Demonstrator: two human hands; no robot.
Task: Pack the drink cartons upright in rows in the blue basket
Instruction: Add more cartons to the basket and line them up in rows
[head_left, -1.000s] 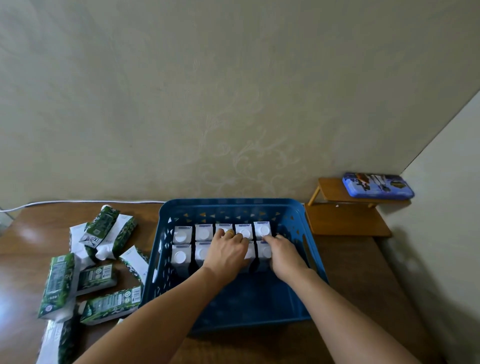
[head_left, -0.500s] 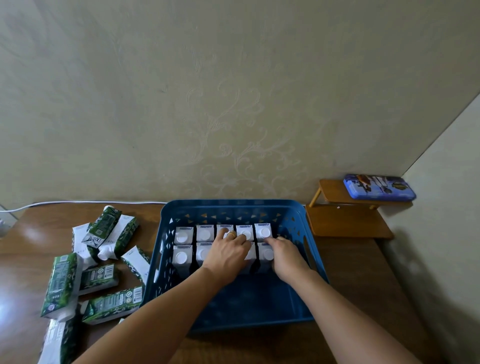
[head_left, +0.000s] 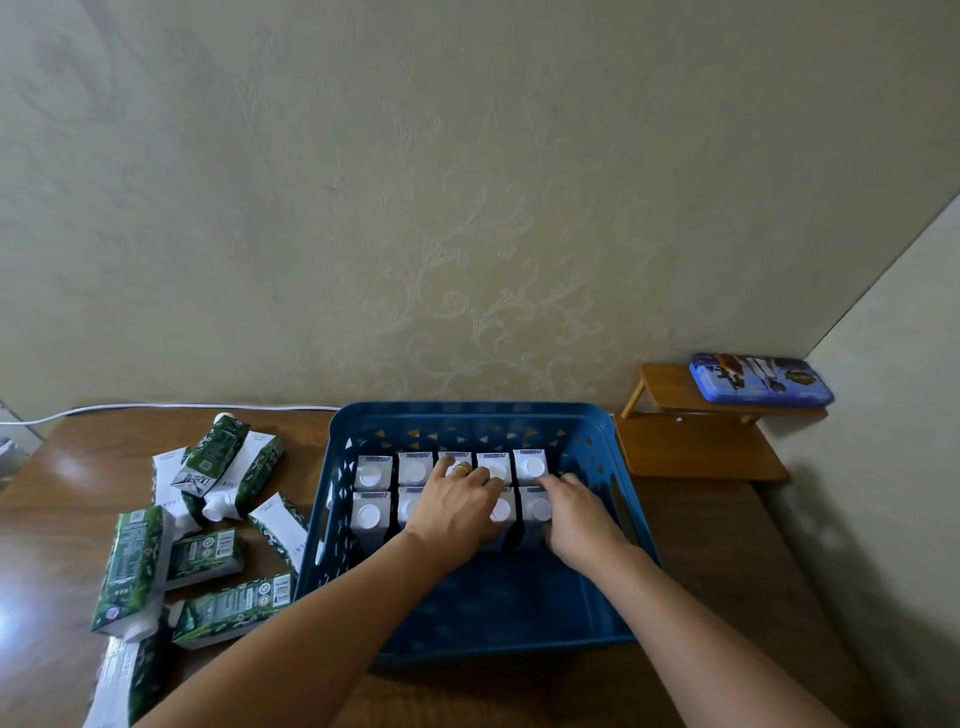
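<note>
Blue basket (head_left: 587, 603) sits on the wooden bench (head_left: 727, 545), its near half bare. Both hands rest on the standing cartons (head_left: 370, 514), squaring two rows at the far wall: the left hand (head_left: 457, 512) lies flat, fingers straight, across the middle tops; the right hand (head_left: 576, 512) presses the end carton, its grip seemingly loose, though I cannot tell for sure. Next, I judge, a third row: reach left to the loose cartons (head_left: 208, 556) lying flat beside the basket.
</note>
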